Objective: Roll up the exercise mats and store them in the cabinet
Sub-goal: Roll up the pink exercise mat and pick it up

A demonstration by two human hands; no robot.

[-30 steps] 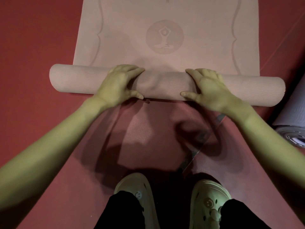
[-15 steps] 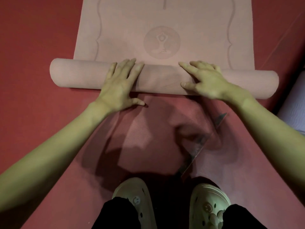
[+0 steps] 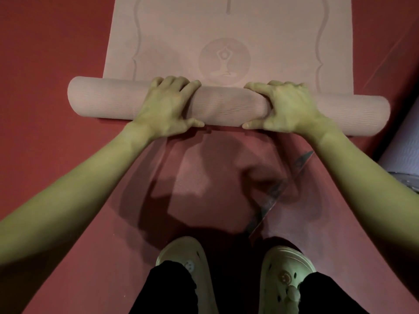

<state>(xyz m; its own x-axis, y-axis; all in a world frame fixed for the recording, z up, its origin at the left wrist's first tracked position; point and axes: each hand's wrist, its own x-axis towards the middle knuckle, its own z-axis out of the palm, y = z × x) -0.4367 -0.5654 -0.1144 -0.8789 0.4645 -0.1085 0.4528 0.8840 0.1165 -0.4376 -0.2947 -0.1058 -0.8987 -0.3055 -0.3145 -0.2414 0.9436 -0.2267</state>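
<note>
— So where did the yoga mat (image 3: pixel 226 30) lie, and how were the hands set?

— Across the upper half of the frame, on the red floor (image 3: pixel 45 53). Its near end was wound into a roll (image 3: pixel 226 107) running from the left edge of centre to the right; the flat part stretched away toward the top. The left hand (image 3: pixel 165 107) gripped the roll left of centre, fingers curled over the far side, thumb at the near edge. The right hand (image 3: pixel 288 107) gripped it just right of centre in the same way.

— How should that step have been done well?

— My judgement: keep both hands pulling evenly, so the ends stay square. The right end sat lower in the frame than the left and stuck out past the flat edge, so the roll looked skewed; a tighter tuck there would help.

— And the mat's look?

— Dusty pink, fine ribbed texture on the rolled outside, a seated-figure emblem (image 3: pixel 224 60) in a circle and wavy border lines on the flat face. A second, paler mat (image 3: pixel 403 143) showed at the right edge.
</note>
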